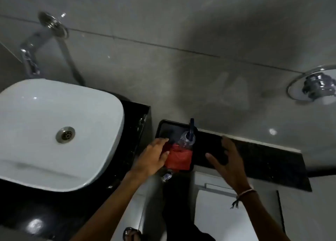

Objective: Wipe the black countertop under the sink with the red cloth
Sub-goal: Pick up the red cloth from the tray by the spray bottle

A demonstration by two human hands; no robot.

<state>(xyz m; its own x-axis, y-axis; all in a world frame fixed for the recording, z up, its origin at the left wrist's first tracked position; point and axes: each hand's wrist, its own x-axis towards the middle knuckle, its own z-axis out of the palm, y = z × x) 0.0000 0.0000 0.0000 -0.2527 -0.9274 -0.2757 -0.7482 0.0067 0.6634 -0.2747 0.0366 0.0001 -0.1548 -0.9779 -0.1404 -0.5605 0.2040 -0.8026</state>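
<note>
A red cloth (pixel 179 159) lies folded in a black tray (pixel 164 129) on a low ledge right of the sink. My left hand (pixel 152 159) reaches over the cloth's left edge with fingers spread, touching or just above it; a grip is not visible. My right hand (pixel 226 160) hovers open over the dark ledge (pixel 269 157) to the right of the tray. The white basin (pixel 60 131) sits on the black countertop (pixel 36 208), which shows below and to the right of it.
A clear bottle (pixel 186 139) with a dark blue stick in it stands in the tray behind the cloth. A chrome tap (pixel 30 49) juts from the grey tiled wall. A chrome fitting (pixel 316 88) is at right. A white toilet lid (pixel 221 219) lies below.
</note>
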